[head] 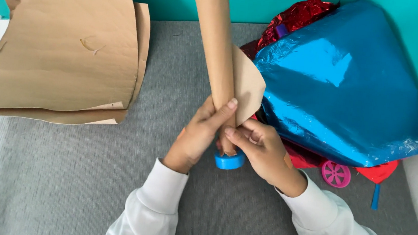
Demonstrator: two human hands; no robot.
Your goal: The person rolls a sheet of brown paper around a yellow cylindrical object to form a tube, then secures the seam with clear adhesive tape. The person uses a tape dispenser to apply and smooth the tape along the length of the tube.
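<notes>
A long tube wrapped in brown paper stands up over the grey mat on the desk, a loose flap hanging off its right side and a blue cap at its base. Both hands grip it low down — left hand with fingers closed round the tube, right hand pinching the paper edge. A blue foil balloon lies just right; torn brown paper sheets well left.

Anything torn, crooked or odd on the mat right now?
Yes. The brown paper sheets at the left have ragged, torn edges and a small rip in the top sheet. The paper roll held by the left hand and right hand has a loose flap sticking out.
</notes>
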